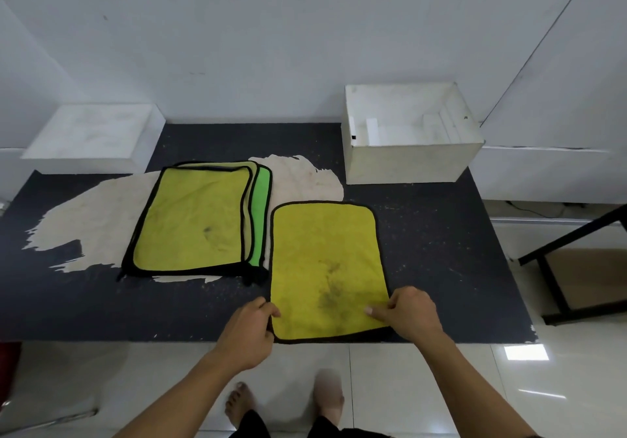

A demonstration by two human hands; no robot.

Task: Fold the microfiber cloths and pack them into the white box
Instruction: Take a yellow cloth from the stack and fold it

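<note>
Bare feet [241, 403] stand on the tiled floor at the near edge of the dark table [441, 251]. Just beyond them, a yellow cloth [325, 261] lies flat and unfolded, its near edge at the table's lip. The left hand [249, 330] pinches the cloth's near-left corner, and the right hand [412, 315] grips the near-right corner with the thumb on top. To the left, just beside it, a stack of cloths [193, 220] waits unfolded. The white box [410, 163] sits open at the far right, with no cloths visible inside.

The first fold looks about to begin. To do it well, lift both corners together and carry them to the far corners – black trim meeting black trim – then smooth the crease flat before halving again, so the bundle fits the box.
</note>
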